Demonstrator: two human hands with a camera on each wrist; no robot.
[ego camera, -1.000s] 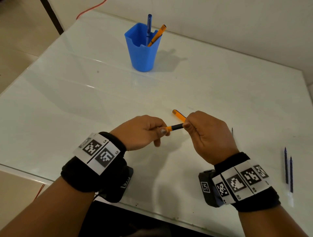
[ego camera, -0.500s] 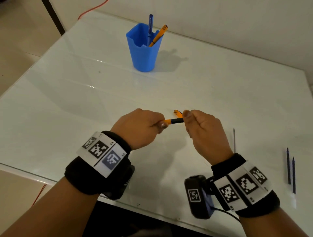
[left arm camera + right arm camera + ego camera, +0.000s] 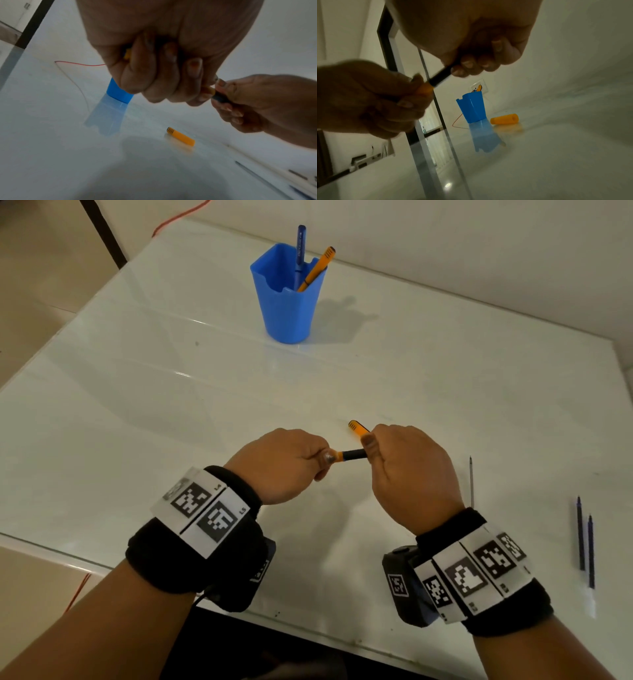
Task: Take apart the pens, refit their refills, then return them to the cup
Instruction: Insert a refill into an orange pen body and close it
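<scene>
An orange pen with a black grip section [image 3: 352, 454] is held level between both hands above the table. My left hand [image 3: 284, 463] grips its orange barrel [image 3: 423, 90], most of it hidden in the fist. My right hand [image 3: 404, 463] pinches the black grip section [image 3: 219, 97]. The pen's orange cap [image 3: 358, 428] lies on the table just beyond the hands, also in the wrist views [image 3: 181, 136] [image 3: 504, 119]. A blue cup [image 3: 287, 299] stands at the far side with a blue pen [image 3: 300, 248] and an orange pen [image 3: 317, 268] upright in it.
A thin loose refill [image 3: 471, 481] lies on the white table right of my right hand. Two dark blue refills [image 3: 584, 539] lie side by side near the right edge. A red wire [image 3: 178, 217] runs off the table's far left corner. The near table edge [image 3: 308, 625] is below my wrists.
Both hands rose slightly and then settled, still holding the pen; my right wrist has turned a little round the black section. Cap, cup and refills have not moved.
</scene>
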